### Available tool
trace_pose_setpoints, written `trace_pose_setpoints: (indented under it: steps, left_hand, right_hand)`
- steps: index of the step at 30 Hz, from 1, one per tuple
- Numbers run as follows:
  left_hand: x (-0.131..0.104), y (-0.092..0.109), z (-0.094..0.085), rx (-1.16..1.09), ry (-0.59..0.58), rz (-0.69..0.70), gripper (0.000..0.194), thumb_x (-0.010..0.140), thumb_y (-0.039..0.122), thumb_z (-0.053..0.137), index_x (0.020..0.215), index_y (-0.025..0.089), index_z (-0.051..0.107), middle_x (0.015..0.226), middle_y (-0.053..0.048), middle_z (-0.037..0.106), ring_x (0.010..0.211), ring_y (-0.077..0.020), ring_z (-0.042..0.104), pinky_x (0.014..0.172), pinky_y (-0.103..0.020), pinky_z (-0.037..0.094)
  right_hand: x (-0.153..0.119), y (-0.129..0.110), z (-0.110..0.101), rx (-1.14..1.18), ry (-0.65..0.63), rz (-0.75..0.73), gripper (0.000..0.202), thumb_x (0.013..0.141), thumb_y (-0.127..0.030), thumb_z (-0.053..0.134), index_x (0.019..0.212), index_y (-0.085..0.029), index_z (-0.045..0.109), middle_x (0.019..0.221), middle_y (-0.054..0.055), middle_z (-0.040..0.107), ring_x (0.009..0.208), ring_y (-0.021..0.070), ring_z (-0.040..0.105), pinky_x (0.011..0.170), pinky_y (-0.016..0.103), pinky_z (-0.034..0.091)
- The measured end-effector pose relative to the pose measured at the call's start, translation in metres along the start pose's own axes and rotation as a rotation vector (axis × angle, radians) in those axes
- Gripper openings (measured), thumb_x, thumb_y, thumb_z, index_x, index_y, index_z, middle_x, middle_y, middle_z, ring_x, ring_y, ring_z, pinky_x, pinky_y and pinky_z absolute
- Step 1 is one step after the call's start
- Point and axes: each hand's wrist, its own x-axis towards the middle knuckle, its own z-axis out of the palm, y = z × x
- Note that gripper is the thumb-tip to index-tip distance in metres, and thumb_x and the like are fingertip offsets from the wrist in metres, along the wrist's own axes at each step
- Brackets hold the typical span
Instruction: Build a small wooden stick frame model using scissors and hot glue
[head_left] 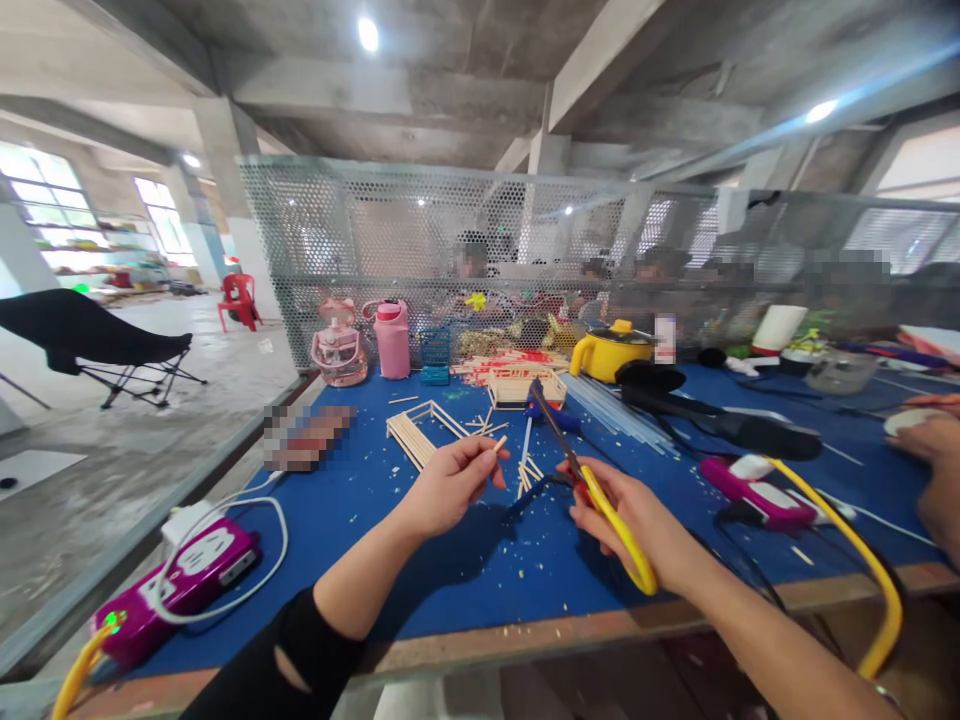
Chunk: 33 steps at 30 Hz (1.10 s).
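Between the fingertips of my left hand [455,485] is a short wooden stick [500,444], over the middle of the blue table. My right hand [626,515] is closed round the yellow handles of the scissors [616,530], whose dark blades point up and away, to the right of the stick. Behind my left hand lies a small frame of glued sticks [411,440]. A second stick frame [517,388] stands farther back, beside a blue glue gun [551,408]. Cut stick pieces [529,476] lie between my hands.
Purple power strips lie left [187,575] and right [757,495], with cables. Pink bottles [393,342], a yellow pot [611,352] and clear glue sticks [622,415] stand or lie before a perforated metal screen [420,220]. Another person's hand [926,430] is at the right edge.
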Motion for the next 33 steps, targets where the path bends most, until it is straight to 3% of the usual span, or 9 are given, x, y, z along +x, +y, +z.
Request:
trace_pose_setpoints:
  steps: [5, 8, 11, 17, 26, 33]
  left_hand:
    - [-0.005, 0.006, 0.002, 0.055, 0.043, 0.086, 0.036, 0.085, 0.048, 0.054, 0.098, 0.015, 0.061, 0.064, 0.003, 0.054, 0.050, -0.0064, 0.037, 0.049, -0.020, 0.027]
    - [-0.007, 0.009, 0.002, 0.142, 0.080, 0.152, 0.036, 0.089, 0.047, 0.047, 0.082, 0.015, 0.061, 0.061, 0.003, 0.051, 0.056, -0.0081, 0.042, 0.055, -0.021, 0.032]
    - [-0.007, 0.008, 0.000, 0.193, 0.074, 0.187, 0.039, 0.090, 0.045, 0.047, 0.068, 0.014, 0.057, 0.061, 0.002, 0.052, 0.057, -0.0076, 0.043, 0.057, -0.020, 0.034]
    - [-0.009, 0.005, -0.001, 0.123, 0.084, 0.206, 0.030, 0.086, 0.042, 0.056, 0.085, 0.013, 0.067, 0.069, -0.002, 0.062, 0.056, -0.0077, 0.045, 0.052, -0.019, 0.035]
    - [-0.011, 0.010, 0.002, 0.135, 0.063, 0.284, 0.025, 0.084, 0.035, 0.061, 0.079, 0.013, 0.071, 0.076, -0.006, 0.069, 0.073, -0.0141, 0.059, 0.069, -0.025, 0.047]
    - [-0.013, 0.011, 0.004, 0.269, 0.118, 0.409, 0.016, 0.084, 0.026, 0.062, 0.083, 0.016, 0.074, 0.080, -0.004, 0.074, 0.074, -0.0143, 0.066, 0.070, -0.022, 0.051]
  right_hand:
    - [-0.001, -0.019, 0.017, -0.238, 0.030, -0.237, 0.055, 0.073, -0.047, 0.067, 0.117, -0.020, 0.048, 0.100, 0.007, 0.061, 0.085, 0.0204, 0.059, 0.078, 0.034, 0.050]
    - [-0.001, -0.026, 0.023, -0.350, 0.070, -0.283, 0.067, 0.069, -0.052, 0.070, 0.122, -0.019, 0.045, 0.116, 0.011, 0.057, 0.100, 0.0249, 0.058, 0.087, 0.040, 0.047]
    - [-0.003, -0.030, 0.029, -0.413, 0.093, -0.303, 0.067, 0.069, -0.054, 0.070, 0.121, -0.020, 0.045, 0.115, 0.010, 0.057, 0.101, 0.0252, 0.058, 0.087, 0.041, 0.048]
    - [-0.008, -0.037, 0.036, -0.478, 0.161, -0.343, 0.067, 0.067, -0.052, 0.072, 0.119, -0.020, 0.046, 0.110, 0.011, 0.057, 0.099, 0.0274, 0.057, 0.084, 0.045, 0.049]
    - [-0.013, -0.037, 0.035, -0.406, 0.105, -0.345, 0.077, 0.066, -0.058, 0.070, 0.126, -0.019, 0.041, 0.120, 0.013, 0.053, 0.109, 0.0288, 0.054, 0.091, 0.047, 0.047]
    - [-0.014, -0.040, 0.036, -0.458, 0.143, -0.375, 0.078, 0.066, -0.058, 0.070, 0.125, -0.016, 0.042, 0.116, 0.015, 0.054, 0.106, 0.0300, 0.054, 0.090, 0.049, 0.046]
